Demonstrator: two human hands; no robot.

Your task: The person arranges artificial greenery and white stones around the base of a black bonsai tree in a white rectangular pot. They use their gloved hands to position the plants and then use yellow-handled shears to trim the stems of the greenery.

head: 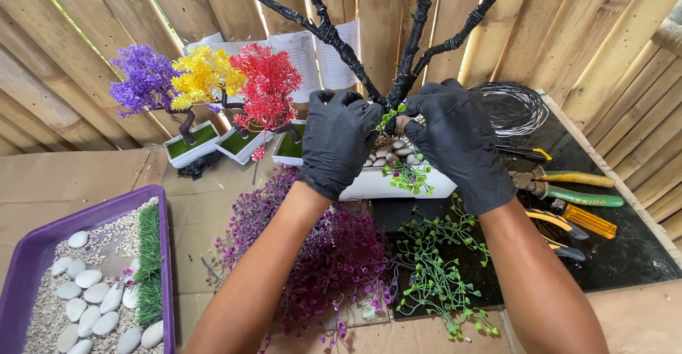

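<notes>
Green sprig (pixel 388 117): at trunk base in white planter (pixel 398 183), centre of surface.
Right hand (pixel 458 141): gloved, fingertips pinching sprig.
Left hand (pixel 337 141): gloved, curled against black wrapped trunk (pixel 406 77); best kept steady.
Pebbles (pixel 387 154): under fingertips; seat stem firmly between.
Pliers (pixel 568 187): right, apart.

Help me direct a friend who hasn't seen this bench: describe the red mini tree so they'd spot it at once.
Look at the bamboo wall at the back left, where three small trees stand in white pots. The red tree is the rightmost, beside the yellow tree and nearest the gloved left hand. Only it has red leaves; the purple tree stands farthest left.
</notes>
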